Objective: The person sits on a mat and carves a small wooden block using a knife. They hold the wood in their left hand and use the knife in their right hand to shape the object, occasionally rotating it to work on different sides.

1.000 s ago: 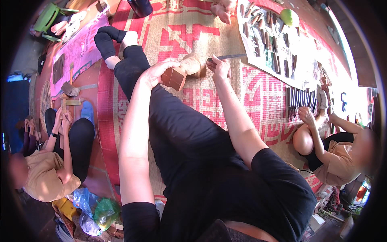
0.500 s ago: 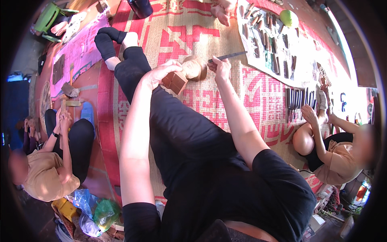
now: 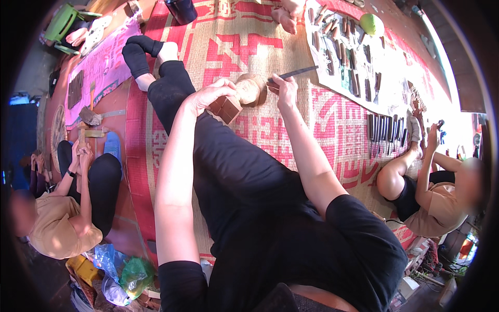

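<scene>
My left hand (image 3: pixel 212 97) is closed on a reddish-brown block (image 3: pixel 225 108) with grooves across its face, its fingers over the far edge. Right beside the block, a pale round wooden stump (image 3: pixel 249 89) stands on the mat. Across the stump, my right hand (image 3: pixel 285 92) is closed around the near end of a dark, thin, flat bar (image 3: pixel 300 72), which points to the far right. Whether the bar is a blade or a file I cannot make out. Bar and block are apart.
A red and straw-coloured mat (image 3: pixel 260 140) lies beneath me. At far right, a pale sheet (image 3: pixel 332 78) carries several brown-handled tools and a green ball-like thing (image 3: pixel 371 24). Dark blades (image 3: pixel 387 129) lie in a row nearer. People sit left and right; a dark container (image 3: pixel 181 10) stands ahead.
My right hand shifts slightly, the bar staying at nearly the same angle. My left hand and the block hardly move. The person at right has raised a hand with something dark in it.
</scene>
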A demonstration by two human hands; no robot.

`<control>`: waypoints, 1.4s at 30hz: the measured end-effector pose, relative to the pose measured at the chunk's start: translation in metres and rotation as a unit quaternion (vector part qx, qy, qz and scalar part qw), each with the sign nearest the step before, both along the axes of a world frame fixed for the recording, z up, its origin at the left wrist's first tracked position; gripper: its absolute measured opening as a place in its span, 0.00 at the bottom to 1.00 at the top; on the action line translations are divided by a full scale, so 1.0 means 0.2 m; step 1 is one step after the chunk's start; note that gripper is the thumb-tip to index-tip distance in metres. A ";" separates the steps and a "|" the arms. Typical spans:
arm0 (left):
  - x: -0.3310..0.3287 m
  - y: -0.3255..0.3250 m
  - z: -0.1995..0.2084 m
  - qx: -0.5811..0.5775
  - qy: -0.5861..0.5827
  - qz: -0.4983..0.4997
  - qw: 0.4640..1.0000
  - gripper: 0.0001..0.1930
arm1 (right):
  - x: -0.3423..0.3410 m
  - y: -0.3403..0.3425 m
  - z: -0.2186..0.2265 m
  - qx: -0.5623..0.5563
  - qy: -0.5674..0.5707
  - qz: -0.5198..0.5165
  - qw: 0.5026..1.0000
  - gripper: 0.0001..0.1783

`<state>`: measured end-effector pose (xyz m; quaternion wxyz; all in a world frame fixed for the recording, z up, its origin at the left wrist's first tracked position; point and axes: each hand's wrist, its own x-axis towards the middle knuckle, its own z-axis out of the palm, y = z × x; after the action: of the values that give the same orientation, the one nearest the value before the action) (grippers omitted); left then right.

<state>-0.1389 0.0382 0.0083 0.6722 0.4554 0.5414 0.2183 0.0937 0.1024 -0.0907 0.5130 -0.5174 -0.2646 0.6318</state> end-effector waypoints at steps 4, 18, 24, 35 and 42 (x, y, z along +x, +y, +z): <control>0.03 -0.02 0.05 -0.034 0.012 0.016 0.999 0.15 | -0.06 -0.07 0.02 0.060 -0.040 0.053 0.996 0.08; 0.03 0.00 0.02 0.019 0.053 -0.028 0.998 0.18 | -0.07 0.00 -0.03 0.070 -0.056 0.100 0.991 0.07; 0.02 0.00 -0.01 0.046 0.051 -0.039 0.997 0.19 | -0.03 0.02 -0.01 -0.019 0.016 0.023 0.999 0.06; 0.03 0.00 -0.02 0.037 0.052 -0.033 0.997 0.18 | -0.11 0.05 -0.11 0.063 0.032 0.012 0.997 0.10; 0.03 0.00 0.04 0.020 0.047 -0.028 0.998 0.17 | 0.01 0.03 0.04 0.016 -0.022 0.037 0.999 0.08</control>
<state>-0.1320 0.0373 0.0157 0.6425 0.4938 0.5547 0.1887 0.0955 0.1078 -0.0834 0.4910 -0.5128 -0.3051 0.6347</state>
